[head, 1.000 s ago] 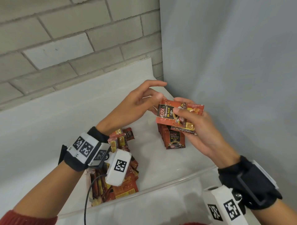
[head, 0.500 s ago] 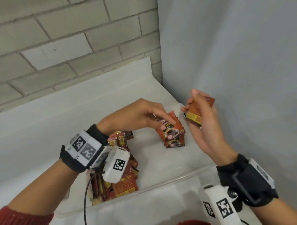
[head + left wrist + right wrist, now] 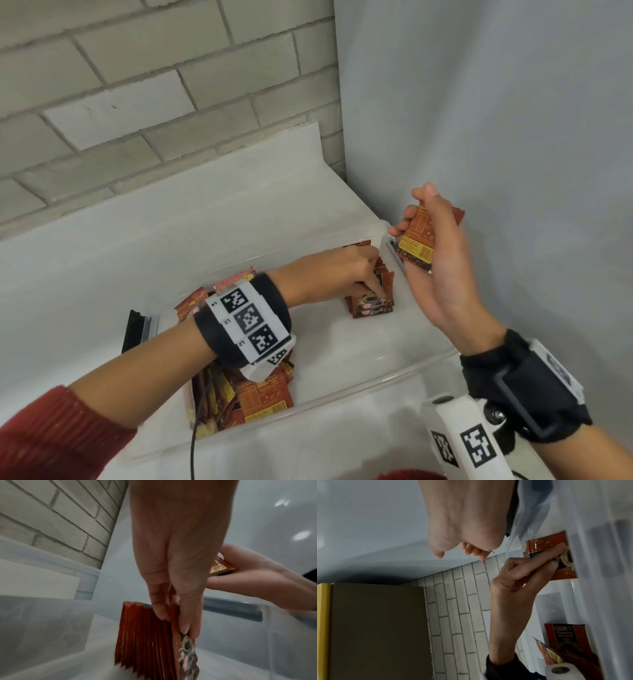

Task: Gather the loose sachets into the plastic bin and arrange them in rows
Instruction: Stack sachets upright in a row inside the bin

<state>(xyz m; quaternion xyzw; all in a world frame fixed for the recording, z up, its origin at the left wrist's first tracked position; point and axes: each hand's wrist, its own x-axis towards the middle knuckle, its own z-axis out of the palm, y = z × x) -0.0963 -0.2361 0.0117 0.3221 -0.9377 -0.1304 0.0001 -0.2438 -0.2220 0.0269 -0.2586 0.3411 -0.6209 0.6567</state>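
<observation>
A row of red coffee sachets (image 3: 371, 305) stands upright at the far right of the clear plastic bin (image 3: 376, 380). My left hand (image 3: 371, 291) reaches into the bin and pinches the front sachet (image 3: 187, 654) against the row (image 3: 145, 635), fingers pointing down. My right hand (image 3: 411, 219) hovers above the bin's right end and grips a small stack of sachets (image 3: 416, 240), palm facing left. A loose pile of sachets (image 3: 260, 397) lies at the bin's near left, partly hidden by my left wrist.
The bin sits on a white shelf in a corner, with a brick wall (image 3: 137, 85) behind and a grey wall (image 3: 496, 137) close on the right. A black clip (image 3: 135, 329) shows at the bin's left end. Bare bin floor lies between pile and row.
My left hand took a sachet from the right hand's stack and lowered it to the front of the row. The right hand drew back to the right with the remaining stack.
</observation>
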